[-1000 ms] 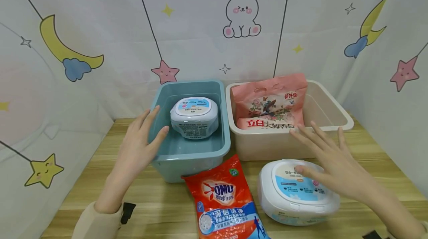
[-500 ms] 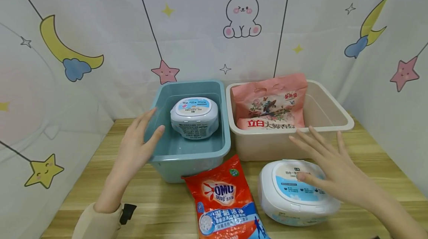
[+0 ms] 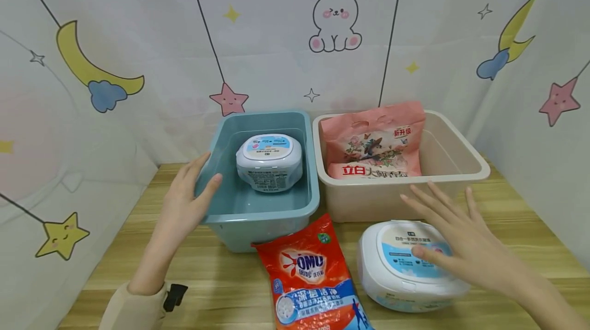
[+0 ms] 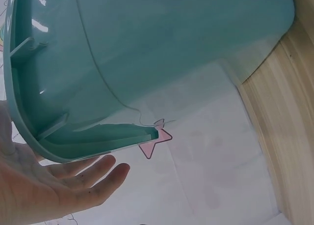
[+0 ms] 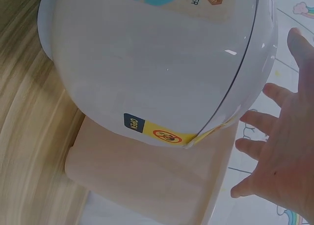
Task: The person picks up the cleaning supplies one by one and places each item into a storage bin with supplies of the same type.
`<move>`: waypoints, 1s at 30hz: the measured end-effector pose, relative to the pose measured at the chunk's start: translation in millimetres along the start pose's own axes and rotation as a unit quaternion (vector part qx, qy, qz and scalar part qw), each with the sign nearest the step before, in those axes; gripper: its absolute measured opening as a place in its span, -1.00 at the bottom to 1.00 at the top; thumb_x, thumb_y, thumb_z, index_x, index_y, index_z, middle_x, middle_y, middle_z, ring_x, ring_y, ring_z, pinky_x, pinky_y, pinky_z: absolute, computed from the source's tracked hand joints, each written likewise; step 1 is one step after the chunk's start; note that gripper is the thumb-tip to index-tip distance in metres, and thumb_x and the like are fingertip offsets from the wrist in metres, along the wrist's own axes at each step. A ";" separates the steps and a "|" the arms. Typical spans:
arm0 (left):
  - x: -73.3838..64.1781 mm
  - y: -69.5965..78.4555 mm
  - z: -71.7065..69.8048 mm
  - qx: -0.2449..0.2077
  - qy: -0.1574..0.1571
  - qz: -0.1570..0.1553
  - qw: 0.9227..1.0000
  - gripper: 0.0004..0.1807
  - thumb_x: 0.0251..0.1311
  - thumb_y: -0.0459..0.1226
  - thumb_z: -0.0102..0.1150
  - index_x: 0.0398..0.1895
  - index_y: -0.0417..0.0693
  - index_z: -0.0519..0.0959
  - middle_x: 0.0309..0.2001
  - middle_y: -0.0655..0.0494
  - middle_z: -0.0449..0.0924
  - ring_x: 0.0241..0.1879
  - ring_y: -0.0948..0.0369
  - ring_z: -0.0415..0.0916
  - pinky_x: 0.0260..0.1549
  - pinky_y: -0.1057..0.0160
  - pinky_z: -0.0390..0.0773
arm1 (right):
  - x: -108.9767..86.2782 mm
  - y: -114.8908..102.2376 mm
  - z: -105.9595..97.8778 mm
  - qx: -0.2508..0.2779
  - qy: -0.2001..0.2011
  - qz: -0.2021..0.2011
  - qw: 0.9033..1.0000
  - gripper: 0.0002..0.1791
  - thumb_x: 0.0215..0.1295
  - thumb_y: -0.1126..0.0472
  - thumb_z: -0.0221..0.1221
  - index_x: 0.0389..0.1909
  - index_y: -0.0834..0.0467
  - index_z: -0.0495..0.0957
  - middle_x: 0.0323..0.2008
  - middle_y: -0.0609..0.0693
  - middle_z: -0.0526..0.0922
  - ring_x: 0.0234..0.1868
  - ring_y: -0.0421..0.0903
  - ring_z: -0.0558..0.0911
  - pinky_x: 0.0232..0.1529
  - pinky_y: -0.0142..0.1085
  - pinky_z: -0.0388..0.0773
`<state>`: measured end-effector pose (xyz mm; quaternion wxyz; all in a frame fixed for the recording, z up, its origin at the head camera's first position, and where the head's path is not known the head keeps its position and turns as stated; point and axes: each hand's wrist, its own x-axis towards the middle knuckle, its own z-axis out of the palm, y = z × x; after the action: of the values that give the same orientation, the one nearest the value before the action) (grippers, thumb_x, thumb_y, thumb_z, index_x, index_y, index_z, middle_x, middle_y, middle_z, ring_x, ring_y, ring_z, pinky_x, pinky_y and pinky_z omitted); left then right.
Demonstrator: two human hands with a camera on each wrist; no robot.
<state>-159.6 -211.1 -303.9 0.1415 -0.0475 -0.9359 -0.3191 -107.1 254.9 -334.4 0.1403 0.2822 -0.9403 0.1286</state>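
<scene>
My left hand point(image 3: 184, 199) is at the left rim of a blue plastic basin point(image 3: 262, 216), its fingers loosely extended and holding nothing. In the left wrist view the fingers point(image 4: 100, 178) lie close to the basin's rim; contact is unclear. Inside the basin sits a white lidded tub point(image 3: 269, 163) with a blue label. Spread fingers show on my right hand point(image 3: 465, 248), which hovers over another white lidded tub point(image 3: 392, 289) on the table. In the right wrist view, that hand is apart from the tub point(image 5: 162, 72).
A beige basin point(image 3: 369, 204) stands right of the blue one and holds a pink detergent bag point(image 3: 375, 138). On the wooden table point(image 3: 226, 289), a red detergent powder bag point(image 3: 309, 268) lies in front, between the hands. A patterned white curtain point(image 3: 276, 27) hangs behind.
My left hand has shifted slightly left, away from the blue basin's interior. The right hand has drifted a little toward me above the tub. Tubs, bags and basins stay in place.
</scene>
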 end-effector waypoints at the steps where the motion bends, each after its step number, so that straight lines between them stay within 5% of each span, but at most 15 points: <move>1: -0.3 -0.4 0.0 -0.003 0.000 -0.001 1.000 -0.30 0.38 0.11 -0.12 0.50 0.08 0.10 0.40 -0.26 0.15 0.34 -0.28 0.15 0.16 -0.44 0.17 | -0.6 -0.3 0.0 0.001 0.001 -0.002 1.000 -0.07 0.13 -0.13 0.29 0.49 -0.13 0.07 0.52 -0.03 0.07 0.57 -0.07 -0.21 0.39 0.17 -0.69; 12: -1.9 -8.0 -2.1 -0.048 -0.005 -0.017 0.999 -0.33 0.41 0.05 -0.12 0.50 0.06 0.10 0.40 -0.24 0.16 0.30 -0.17 0.21 0.10 -0.26 0.37 | -7.3 -2.8 1.6 0.010 0.007 -0.008 1.000 -0.08 0.12 -0.11 0.31 0.48 -0.12 0.10 0.50 -0.01 0.10 0.57 -0.09 -0.22 0.40 0.16 -0.67; 30: -4.7 -16.4 -2.0 -0.087 -0.014 -0.039 0.995 -0.37 0.44 0.04 -0.19 0.50 0.05 0.10 0.39 -0.28 0.17 0.32 -0.21 0.22 0.14 -0.31 0.36 | -15.1 -3.4 3.8 0.005 0.003 -0.017 1.000 0.03 -0.02 -0.22 0.36 0.47 -0.12 0.11 0.51 -0.07 0.07 0.57 -0.19 -0.28 0.45 0.08 -0.64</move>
<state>-157.6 -225.3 -313.4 0.1112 -0.0281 -0.9075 -0.4042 -93.8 258.4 -342.5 0.1440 0.2986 -0.9341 0.1322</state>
